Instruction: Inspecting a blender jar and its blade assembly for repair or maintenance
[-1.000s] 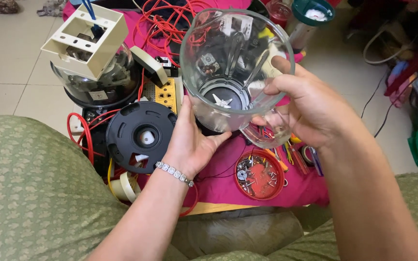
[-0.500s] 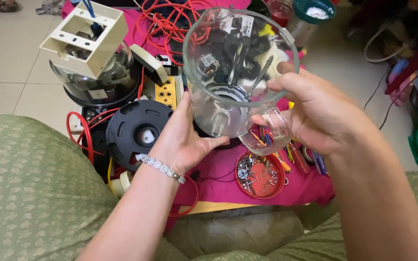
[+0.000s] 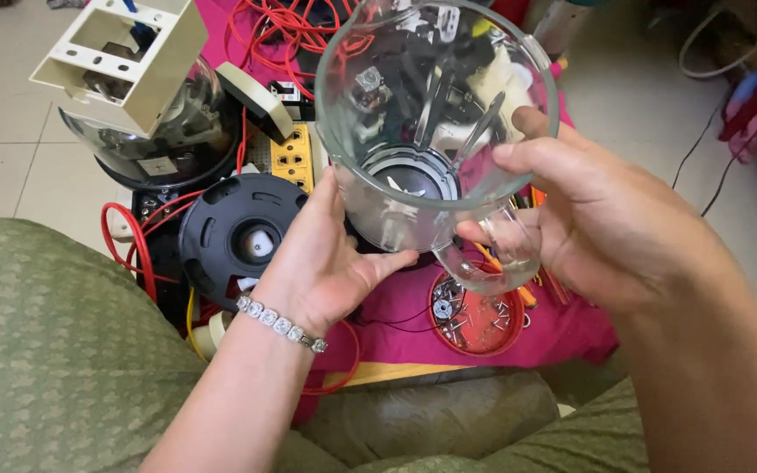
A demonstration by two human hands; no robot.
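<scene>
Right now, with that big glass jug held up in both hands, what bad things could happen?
The glass blender jar is held in the air over hard parts and a tiled floor; a slip could likely break it. The left hand cups its base near the metal blades, which might cut fingers. The red lid of screws right below could get knocked and spill.

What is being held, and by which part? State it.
A clear glass blender jar: the right hand grips its handle, the left hand cups the side near its base.
</scene>
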